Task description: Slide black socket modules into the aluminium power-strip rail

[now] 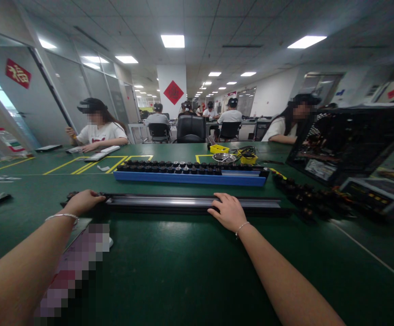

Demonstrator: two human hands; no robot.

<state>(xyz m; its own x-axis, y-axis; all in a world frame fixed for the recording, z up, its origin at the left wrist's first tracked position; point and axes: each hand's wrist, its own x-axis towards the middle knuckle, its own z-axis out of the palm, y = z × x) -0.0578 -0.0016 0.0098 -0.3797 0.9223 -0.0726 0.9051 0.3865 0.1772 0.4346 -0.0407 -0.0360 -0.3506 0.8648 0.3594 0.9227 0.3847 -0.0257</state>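
Observation:
A long black rail with a shiny metal channel [163, 201] lies crosswise on the green table before me. My left hand [83, 202] is at its left end, thumb and fingers pinched on a small black part that is mostly hidden beneath them. Farther right, my right hand [229, 212] spans the rail, its fingertips at the far edge and thumb at the near edge. Behind it stands a blue tray [190, 179] holding rows of small black parts [149, 167], a few with silvery tops.
An open black computer case [346, 140] and a power supply [383, 194] stand at right, beside a pile of black parts [310, 194]. A metal bowl [224, 158] and yellow bins [219, 149] sit behind the tray. A blurred-out flat object [78, 267] lies near my left forearm. Co-workers sit across.

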